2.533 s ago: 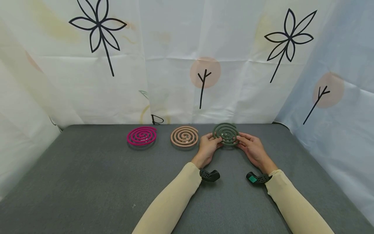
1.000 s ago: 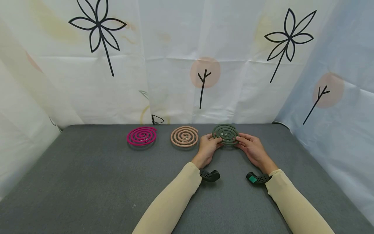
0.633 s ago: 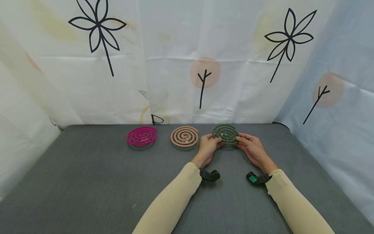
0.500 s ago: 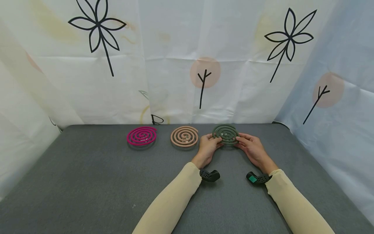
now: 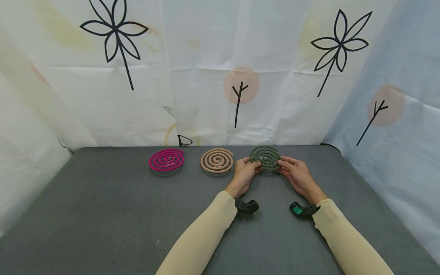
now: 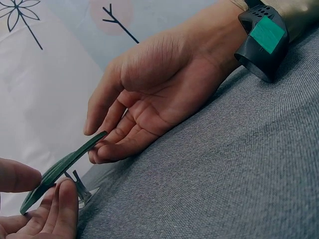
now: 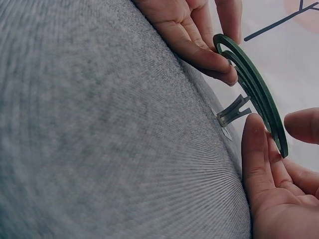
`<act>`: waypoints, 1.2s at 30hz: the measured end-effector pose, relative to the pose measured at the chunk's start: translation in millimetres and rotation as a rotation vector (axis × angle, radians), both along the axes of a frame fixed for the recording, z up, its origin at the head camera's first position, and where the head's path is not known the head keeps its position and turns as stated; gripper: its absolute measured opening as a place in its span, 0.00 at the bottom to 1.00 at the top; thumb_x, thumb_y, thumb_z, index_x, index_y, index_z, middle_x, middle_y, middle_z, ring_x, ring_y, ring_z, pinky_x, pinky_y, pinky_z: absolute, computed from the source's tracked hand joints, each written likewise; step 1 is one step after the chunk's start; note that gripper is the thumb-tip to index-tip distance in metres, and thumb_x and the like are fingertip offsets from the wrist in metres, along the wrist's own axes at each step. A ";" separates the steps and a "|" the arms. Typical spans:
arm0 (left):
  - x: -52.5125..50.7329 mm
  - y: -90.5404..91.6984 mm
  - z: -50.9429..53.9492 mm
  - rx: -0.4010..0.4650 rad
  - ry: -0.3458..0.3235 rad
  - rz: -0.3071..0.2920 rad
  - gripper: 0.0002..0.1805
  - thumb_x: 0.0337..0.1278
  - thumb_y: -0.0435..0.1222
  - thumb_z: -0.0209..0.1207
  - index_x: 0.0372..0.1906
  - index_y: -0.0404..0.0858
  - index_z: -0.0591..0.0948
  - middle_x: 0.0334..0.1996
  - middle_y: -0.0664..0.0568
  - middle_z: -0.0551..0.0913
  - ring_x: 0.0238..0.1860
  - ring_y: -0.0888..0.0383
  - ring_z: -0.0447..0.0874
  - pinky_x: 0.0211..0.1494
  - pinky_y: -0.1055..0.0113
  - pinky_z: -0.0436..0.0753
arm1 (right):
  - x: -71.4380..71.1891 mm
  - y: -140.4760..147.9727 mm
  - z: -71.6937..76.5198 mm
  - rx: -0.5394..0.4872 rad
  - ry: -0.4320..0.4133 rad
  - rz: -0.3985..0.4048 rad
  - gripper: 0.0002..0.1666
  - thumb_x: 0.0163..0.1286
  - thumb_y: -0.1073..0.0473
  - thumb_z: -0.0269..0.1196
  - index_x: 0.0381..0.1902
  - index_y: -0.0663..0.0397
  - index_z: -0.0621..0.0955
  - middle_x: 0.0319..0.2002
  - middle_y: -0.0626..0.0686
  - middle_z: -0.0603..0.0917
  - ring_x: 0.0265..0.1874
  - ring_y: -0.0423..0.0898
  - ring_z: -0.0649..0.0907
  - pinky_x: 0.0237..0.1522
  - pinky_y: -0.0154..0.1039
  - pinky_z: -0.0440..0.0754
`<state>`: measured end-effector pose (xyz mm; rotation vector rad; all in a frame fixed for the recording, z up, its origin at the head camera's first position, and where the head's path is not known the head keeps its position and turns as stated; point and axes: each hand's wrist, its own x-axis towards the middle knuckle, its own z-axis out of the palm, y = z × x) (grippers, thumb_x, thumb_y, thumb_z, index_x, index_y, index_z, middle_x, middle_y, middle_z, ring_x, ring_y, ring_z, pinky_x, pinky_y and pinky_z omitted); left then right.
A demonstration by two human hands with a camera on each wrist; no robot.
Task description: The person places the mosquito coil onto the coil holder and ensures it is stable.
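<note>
A dark green mosquito coil sits at the right end of a row, over a small metal stand. My left hand holds its left edge, thumb above and fingers beneath. On the opposite edge, my right hand has its thumb over the rim and its fingers underneath. The left wrist view shows the coil edge-on and tilted; whether it is seated on the stand's tip I cannot tell. A tan mosquito coil lies just left of my left hand, with a magenta mosquito coil farther left.
The grey cloth-covered table reaches back to a white curtain printed with flowers and trees. A bluish side curtain borders the right. Black wrist devices are strapped on both wrists.
Since the oldest frame, the green coil has come down very slightly at its far edge, and the right thumb has shifted a touch. The hands otherwise keep their place; the other coils have not moved.
</note>
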<state>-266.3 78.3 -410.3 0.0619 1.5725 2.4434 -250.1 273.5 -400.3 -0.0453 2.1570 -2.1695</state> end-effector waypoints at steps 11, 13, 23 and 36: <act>-0.4 -0.2 -1.3 -0.002 0.011 0.000 0.26 0.73 0.25 0.54 0.71 0.22 0.65 0.62 0.33 0.76 0.61 0.45 0.80 0.60 0.60 0.83 | -0.3 1.0 -1.4 -0.018 0.000 -0.004 0.36 0.82 0.62 0.52 0.78 0.73 0.51 0.74 0.71 0.57 0.49 0.34 0.79 0.54 0.28 0.81; -0.6 0.1 -1.4 -0.003 0.011 0.001 0.26 0.73 0.25 0.54 0.71 0.22 0.65 0.62 0.33 0.77 0.61 0.45 0.80 0.59 0.60 0.83 | -0.4 1.3 -1.6 -0.016 0.000 -0.003 0.37 0.82 0.62 0.52 0.78 0.73 0.51 0.74 0.70 0.56 0.50 0.34 0.78 0.54 0.28 0.80; -0.3 -0.2 -1.0 -0.008 0.013 -0.002 0.26 0.73 0.25 0.54 0.71 0.22 0.65 0.62 0.33 0.76 0.62 0.45 0.80 0.60 0.60 0.83 | -0.9 1.2 -2.4 -0.010 0.003 -0.013 0.37 0.82 0.62 0.52 0.78 0.74 0.52 0.74 0.70 0.57 0.49 0.34 0.78 0.53 0.28 0.81; -1.4 -0.3 -3.0 -0.006 0.006 -0.001 0.24 0.73 0.26 0.54 0.69 0.22 0.67 0.61 0.33 0.77 0.62 0.45 0.79 0.59 0.60 0.84 | -1.5 0.5 -3.3 0.016 0.031 -0.006 0.36 0.82 0.62 0.53 0.76 0.76 0.54 0.73 0.72 0.59 0.51 0.35 0.79 0.55 0.29 0.80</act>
